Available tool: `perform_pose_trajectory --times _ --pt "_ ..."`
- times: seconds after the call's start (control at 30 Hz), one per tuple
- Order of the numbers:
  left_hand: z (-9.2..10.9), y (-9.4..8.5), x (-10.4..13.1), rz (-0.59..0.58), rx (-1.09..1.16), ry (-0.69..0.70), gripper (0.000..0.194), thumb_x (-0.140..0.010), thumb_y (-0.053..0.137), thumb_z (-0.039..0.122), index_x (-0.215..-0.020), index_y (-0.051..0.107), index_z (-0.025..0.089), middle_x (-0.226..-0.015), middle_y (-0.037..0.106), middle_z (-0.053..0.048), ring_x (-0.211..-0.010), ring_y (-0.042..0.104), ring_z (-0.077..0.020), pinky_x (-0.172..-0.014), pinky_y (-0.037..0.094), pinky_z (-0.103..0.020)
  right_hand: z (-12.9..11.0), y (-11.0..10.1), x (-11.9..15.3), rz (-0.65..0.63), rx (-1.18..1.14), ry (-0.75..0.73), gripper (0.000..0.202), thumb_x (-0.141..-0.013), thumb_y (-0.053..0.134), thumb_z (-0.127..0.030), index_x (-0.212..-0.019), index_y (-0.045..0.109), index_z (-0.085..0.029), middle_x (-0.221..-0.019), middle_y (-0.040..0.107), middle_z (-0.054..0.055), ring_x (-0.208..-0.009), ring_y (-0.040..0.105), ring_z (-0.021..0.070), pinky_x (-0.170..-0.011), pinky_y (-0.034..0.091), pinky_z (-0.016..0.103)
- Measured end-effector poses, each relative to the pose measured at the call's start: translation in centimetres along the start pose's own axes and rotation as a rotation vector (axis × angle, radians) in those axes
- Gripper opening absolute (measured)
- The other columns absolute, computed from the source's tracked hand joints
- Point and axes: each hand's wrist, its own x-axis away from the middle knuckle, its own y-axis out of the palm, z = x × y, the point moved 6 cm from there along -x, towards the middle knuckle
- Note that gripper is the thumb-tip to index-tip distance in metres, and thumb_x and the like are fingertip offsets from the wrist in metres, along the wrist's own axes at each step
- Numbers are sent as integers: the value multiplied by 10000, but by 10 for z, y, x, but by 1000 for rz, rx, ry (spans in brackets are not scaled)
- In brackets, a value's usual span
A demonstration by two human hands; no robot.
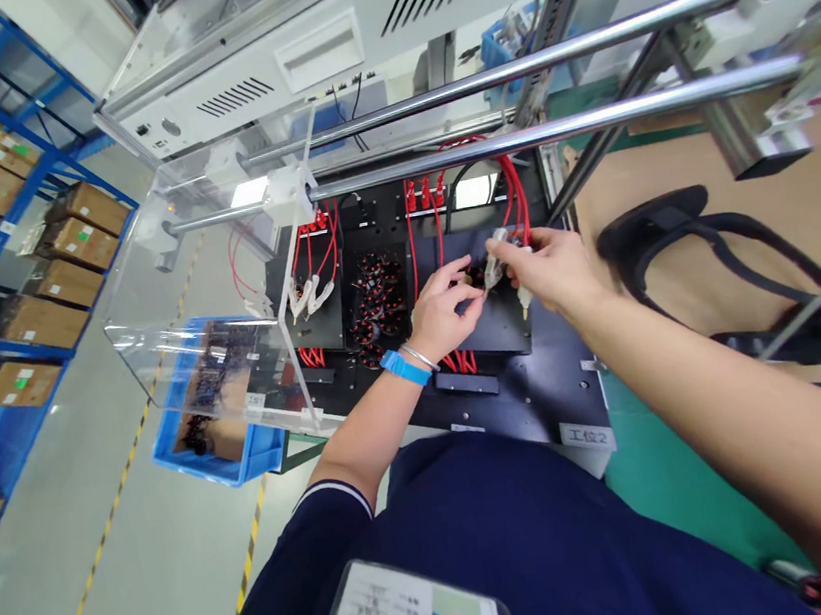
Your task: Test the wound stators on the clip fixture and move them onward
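My right hand (pixel 552 264) is closed on a clear-sleeved clip (pixel 496 261) at the end of a red cable, over the right black plate (pixel 444 328). Just left of it, my left hand (pixel 447 313) has its fingers bent close to the clip's tip; what they pinch, if anything, is too small to make out. Below my right hand hangs another clip (pixel 526 300). A small dark part shows partly between the hands. Many small black and copper motors (pixel 379 296) lie heaped left of my left hand. More clips (pixel 312 295) rest on the left plate.
Two metal rods (pixel 553 127) cross above the work area, below a white machine housing (pixel 316 53). A clear cover (pixel 204 294) stands at the left, over a blue bin (pixel 263 453). A black strapped item (pixel 736 254) lies on cardboard at the right.
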Motion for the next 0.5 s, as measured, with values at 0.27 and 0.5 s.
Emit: perform_pose_trajectory --times 0.27,0.5 --pt "-3 1 1 57 37 -13 107 -849 615 188 -766 681 173 -1258 628 -138 -993 657 -182 -932 564 -380 21 -3 -28 316 -376 201 318 -967 529 -248 -676 419 -184 -517 478 -53 -445 418 66 -405 326 188" --pt "-5 4 1 29 23 -44 119 -860 600 200 -779 682 172 -1273 619 -130 -1008 656 -179 -950 556 -372 22 11 -32 293 -428 206 314 -981 503 -254 -701 371 -201 -521 439 -68 -467 423 60 -456 385 173"
